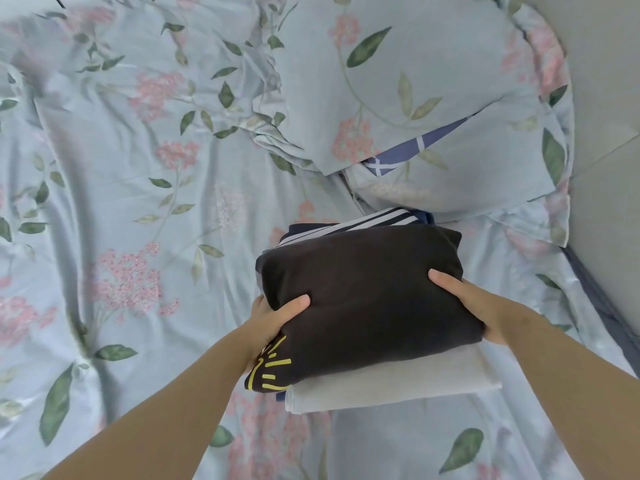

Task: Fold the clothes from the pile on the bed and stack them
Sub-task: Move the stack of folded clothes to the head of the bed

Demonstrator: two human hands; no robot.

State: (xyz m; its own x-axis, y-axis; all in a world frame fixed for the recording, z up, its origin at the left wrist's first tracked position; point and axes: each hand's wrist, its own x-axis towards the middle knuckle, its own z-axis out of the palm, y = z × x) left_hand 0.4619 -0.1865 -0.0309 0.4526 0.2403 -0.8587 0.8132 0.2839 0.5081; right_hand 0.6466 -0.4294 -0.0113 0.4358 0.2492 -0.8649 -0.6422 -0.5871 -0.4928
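Floral bed [138, 202] (rumpled): pillow [433, 81], clothes stack [398, 386]

This is a bedroom in a home. A rumpled pale-blue bed sheet [138, 209], printed with pink flower clusters and green leaves, fills nearly the whole view. At the upper right lies a pillow [433, 91] in a matching floral pillowcase, with a blue checked inner cover [412, 150] showing at its opening. A small stack of folded clothes [398, 386] sits on the sheet just beside the pillow, a black garment [363, 289] on top. Along the right a plain grey surface [609, 98] borders the bedding; whether it is wall or floor cannot be told.
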